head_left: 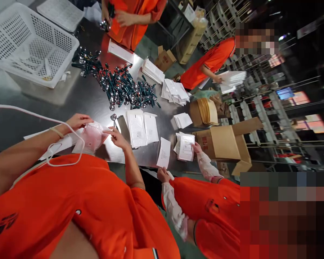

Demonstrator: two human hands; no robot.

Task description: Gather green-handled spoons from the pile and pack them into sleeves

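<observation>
Many spoons (121,86) lie loose at upper centre, seemingly left to do, while left of centre the fingers of our left hand (79,121) and right hand (118,137) grasp one unfinished-looking pinkish bag (92,136).

The person wears an orange short-sleeved shirt (97,201) with pale buttons (78,212) and dark-and-white edging (155,253); a dark emblem (2,225) (its details too blurred to read) marks one breast, a cream wristband (56,132) circles the left wrist (66,126), and a white cable (63,165) loops in front
</observation>
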